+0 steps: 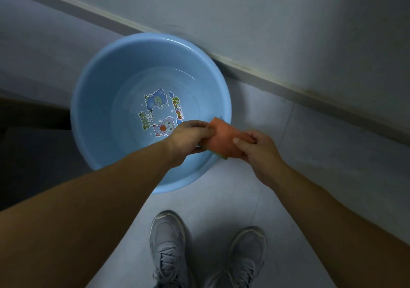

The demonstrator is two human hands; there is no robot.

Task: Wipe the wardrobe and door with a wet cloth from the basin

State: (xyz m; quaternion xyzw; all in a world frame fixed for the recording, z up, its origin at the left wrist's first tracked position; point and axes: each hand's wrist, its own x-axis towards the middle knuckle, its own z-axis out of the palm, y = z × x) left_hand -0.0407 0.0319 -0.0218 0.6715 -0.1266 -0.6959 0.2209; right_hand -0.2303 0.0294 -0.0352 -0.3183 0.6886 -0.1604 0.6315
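Note:
A round light-blue plastic basin (93, 92) sits on the floor against the wall, with shallow clear water over cartoon stickers on its bottom. Above its near right rim I hold an orange cloth (224, 137) with a green edge. My left hand (188, 139) grips the cloth's left end, over the water. My right hand (259, 152) grips its right end, just outside the rim. The cloth is stretched between both hands.
A pale wall with a light skirting board (255, 70) runs diagonally behind the basin. A dark low surface (33, 137) lies at the left. My two grey sneakers (206, 250) stand on the pale tiled floor (277, 119) below the basin.

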